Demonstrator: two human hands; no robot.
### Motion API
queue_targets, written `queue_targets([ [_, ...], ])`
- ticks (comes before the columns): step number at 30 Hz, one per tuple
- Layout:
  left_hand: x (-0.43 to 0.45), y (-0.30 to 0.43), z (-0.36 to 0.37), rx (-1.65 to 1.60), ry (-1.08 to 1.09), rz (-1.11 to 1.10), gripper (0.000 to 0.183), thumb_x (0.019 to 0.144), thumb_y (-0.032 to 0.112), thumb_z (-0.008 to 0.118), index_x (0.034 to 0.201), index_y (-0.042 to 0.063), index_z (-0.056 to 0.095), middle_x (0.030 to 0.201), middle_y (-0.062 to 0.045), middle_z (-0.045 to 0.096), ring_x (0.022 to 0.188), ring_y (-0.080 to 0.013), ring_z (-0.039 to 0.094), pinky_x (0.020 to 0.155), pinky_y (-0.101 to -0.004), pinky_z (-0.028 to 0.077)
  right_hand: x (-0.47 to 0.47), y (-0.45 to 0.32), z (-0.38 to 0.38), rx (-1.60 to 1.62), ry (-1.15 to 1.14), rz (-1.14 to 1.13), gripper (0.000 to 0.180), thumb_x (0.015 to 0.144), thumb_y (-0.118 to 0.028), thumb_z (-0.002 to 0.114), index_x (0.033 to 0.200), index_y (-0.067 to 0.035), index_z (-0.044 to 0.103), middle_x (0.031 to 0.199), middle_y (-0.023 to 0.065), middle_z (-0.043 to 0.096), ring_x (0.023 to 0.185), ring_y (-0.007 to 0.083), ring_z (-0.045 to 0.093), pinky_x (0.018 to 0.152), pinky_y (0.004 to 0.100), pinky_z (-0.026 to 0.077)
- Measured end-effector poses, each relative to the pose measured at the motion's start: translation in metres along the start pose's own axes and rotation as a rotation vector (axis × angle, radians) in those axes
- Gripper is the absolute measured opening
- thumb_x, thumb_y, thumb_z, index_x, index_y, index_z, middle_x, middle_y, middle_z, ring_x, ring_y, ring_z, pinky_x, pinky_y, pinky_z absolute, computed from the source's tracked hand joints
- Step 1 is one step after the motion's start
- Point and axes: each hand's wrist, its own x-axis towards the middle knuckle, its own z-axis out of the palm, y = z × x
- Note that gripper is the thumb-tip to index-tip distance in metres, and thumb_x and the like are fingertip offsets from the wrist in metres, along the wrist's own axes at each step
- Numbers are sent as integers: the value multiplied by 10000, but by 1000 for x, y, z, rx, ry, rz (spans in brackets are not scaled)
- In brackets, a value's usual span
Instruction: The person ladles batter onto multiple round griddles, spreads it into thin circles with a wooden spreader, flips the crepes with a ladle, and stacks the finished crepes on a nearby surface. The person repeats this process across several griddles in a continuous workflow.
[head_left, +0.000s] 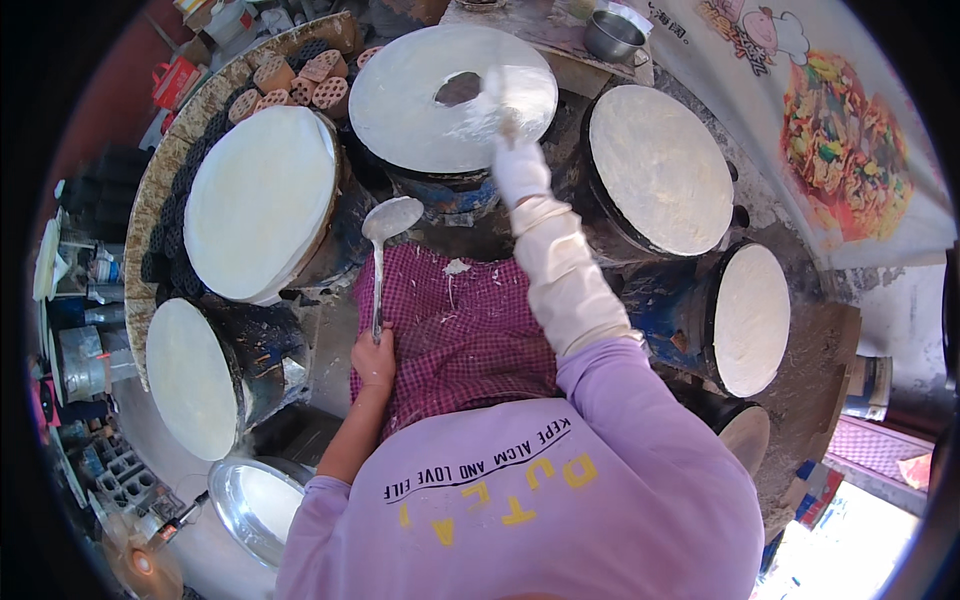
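My bare left hand (373, 358) grips the handle of a metal ladle (393, 217), whose batter-coated bowl is raised above my lap. My right hand (522, 174), in a white glove, is closed on the handle of a blurred spreading tool (507, 124) at the right side of the middle round griddle. A thin layer of pale, partly glossy batter (409, 97) covers that griddle, with a dark bare hole near its centre. A checked apron (465, 330) bears batter drips. The tool's exact shape is lost in motion blur.
Coated griddles stand around me: a left one with a loose-edged sheet (259, 202), a lower left one (191, 379), and right ones (660, 169) (752, 319). A metal basin of batter (259, 502) is lower left. Honeycomb briquettes (304, 86) and a steel pot (615, 36) stand behind.
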Motion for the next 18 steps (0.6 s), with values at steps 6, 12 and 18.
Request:
queue_targets([
  [6, 0, -9, -9, -41, -21, -80, 198, 839, 229, 643, 918, 91, 760, 787, -164, 695, 732, -313, 684, 697, -407, 513, -2, 37, 12, -21, 98, -365, 428, 962, -294, 500, 1336, -90, 543, 1173, 218, 640, 1034, 368, 629, 919, 445, 488],
  [12, 2, -10, -13, -23, -18, -78, 215, 833, 259, 647, 936, 105, 758, 828, -192, 696, 789, -340, 691, 713, -429, 512, -38, 54, -37, 399, -16, -73, 455, 940, -171, 541, 1381, -64, 510, 1274, 199, 613, 1210, 316, 579, 994, 346, 459],
  [18, 5, 71, -60, -243, -245, -88, 295, 954, 294, 583, 998, 23, 691, 880, -123, 706, 728, -230, 675, 630, -349, 511, -63, 23, -14, 230, -13, -233, 449, 942, -204, 554, 1361, -46, 525, 1262, 189, 630, 1224, 301, 574, 1026, 344, 433],
])
